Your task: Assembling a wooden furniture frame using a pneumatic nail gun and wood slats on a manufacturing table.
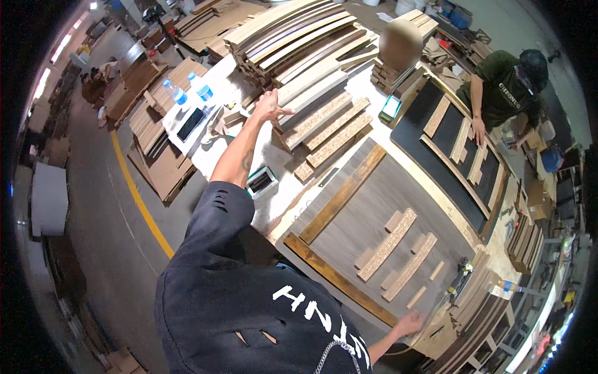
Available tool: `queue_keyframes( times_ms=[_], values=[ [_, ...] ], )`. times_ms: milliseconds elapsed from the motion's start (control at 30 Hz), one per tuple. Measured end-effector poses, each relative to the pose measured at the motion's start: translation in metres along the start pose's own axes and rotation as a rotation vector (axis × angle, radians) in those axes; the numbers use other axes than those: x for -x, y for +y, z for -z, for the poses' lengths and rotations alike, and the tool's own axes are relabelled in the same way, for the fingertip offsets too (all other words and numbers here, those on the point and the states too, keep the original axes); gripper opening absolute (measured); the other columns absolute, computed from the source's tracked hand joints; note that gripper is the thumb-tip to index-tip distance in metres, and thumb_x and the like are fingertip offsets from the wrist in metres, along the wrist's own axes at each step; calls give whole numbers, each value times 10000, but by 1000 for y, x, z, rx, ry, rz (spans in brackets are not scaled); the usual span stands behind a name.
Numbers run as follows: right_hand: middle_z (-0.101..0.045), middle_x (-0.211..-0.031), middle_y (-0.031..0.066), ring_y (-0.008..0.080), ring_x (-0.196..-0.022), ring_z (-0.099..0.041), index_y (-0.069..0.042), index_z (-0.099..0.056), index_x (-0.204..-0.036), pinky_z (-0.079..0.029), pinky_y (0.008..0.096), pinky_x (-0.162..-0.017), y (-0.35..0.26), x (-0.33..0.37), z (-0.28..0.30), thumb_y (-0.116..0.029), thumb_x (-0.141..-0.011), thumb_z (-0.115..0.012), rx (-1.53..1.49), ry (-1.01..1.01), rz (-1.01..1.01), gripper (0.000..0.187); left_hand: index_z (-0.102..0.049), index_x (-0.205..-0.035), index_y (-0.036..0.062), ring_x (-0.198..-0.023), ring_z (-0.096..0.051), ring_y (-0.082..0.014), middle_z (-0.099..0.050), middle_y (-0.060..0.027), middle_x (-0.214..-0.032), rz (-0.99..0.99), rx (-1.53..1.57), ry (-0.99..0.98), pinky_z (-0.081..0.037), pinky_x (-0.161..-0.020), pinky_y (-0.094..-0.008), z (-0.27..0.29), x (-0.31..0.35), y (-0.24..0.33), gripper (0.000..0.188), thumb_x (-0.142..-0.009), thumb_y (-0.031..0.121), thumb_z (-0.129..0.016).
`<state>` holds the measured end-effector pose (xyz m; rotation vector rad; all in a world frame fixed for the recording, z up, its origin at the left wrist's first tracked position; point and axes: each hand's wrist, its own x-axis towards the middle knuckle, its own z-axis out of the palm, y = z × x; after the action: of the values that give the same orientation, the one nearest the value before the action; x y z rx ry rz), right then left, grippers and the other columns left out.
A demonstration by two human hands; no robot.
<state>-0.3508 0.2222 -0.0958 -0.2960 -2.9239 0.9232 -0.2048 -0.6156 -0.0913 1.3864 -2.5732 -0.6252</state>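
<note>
My left hand (269, 107) reaches to the near end of a pale wooden strip (314, 88) at the side of a stack, its fingers closed around the end. Chipboard strips (321, 118) lie just beside it. At the lower right, my right hand (408, 324) is at the near corner of a grey wood-grain panel (349, 230); its fingers are blurred. Brown wooden strips (339, 277) line two edges of this panel. Two longer chipboard strips (389, 243) and small blocks (415, 297) lie on its face.
Across the table a co-worker (511, 87) rests a hand on a black panel (430, 149) with strips. Water bottles (176, 93), a dark phone-like device (191, 123) and a boxed device (261, 182) lie to the left. A tool (461, 274) sits on the panel's right edge.
</note>
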Motion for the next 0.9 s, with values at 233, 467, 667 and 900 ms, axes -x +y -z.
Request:
queue_keyframes(
  times_ms=[233,467,667,900],
  values=[
    [-640,-1110,275,362,-954,-663,120,-550,-1238,-541,401,-848,-90,32,-41,-135,-955,-610,133,-126,37,385,-697,-913,-21,-885,-677,-403,-694,-243,-883,-215,-153,0,-533,-768,-484,29,-8,13,483,-726,418,-771],
    [-561,-1227,191,237,-1012,-641,57,-496,-1319,-538,340,-856,-199,67,-111,-145,-969,-625,-380,-279,279,424,-627,-635,-33,-656,-633,-348,-644,-220,-687,-380,-234,377,-452,-606,-483,58,40,46,484,-649,419,-800],
    [-576,-1260,155,229,-1098,-632,45,-480,-1353,-552,325,-878,-297,123,-161,-197,-967,-656,-632,-888,199,489,-669,-642,0,-562,-614,-197,-646,-124,-597,61,305,-39,-449,-508,-341,65,118,48,465,-716,437,-812],
    [-456,-1455,186,312,-1268,-522,-19,-282,-1523,-474,450,-1012,-382,189,-235,-433,-970,-621,-871,-1423,-207,769,-696,-996,-27,-648,-564,-105,-654,-32,-797,309,1171,-234,-452,-617,-250,4,268,49,341,-834,269,-743]
  ],
)
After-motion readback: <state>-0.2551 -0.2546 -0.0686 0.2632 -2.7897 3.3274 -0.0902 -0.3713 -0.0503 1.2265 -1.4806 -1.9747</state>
